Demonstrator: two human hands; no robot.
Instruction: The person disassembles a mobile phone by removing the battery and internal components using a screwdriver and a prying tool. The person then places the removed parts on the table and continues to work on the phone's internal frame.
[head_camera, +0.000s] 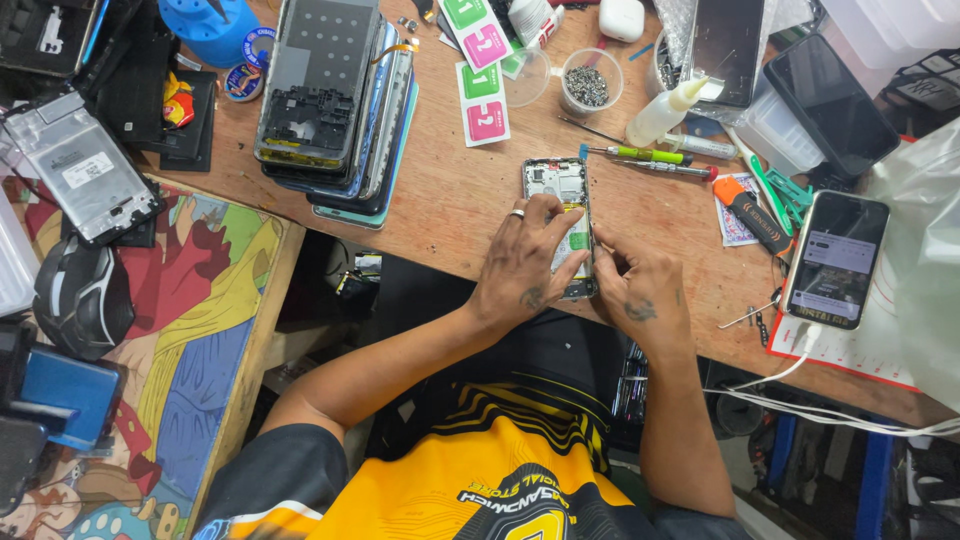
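Observation:
An opened phone (560, 185) with its back off lies on the wooden bench (450, 200), its inner frame and battery showing. My left hand (525, 265), a ring on one finger, rests on the phone's lower half and steadies it. My right hand (640, 290) sits at the phone's right edge with fingertips pinched against it; whether they hold a small tool or part is too small to tell.
A stack of phone frames (335, 100) lies at the left. Screwdrivers (650, 160), a squeeze bottle (665, 110), a cup of screws (588, 85), sticker packets (480, 90), a lit phone (835, 260) on a cable and dark phones (830, 105) crowd the right.

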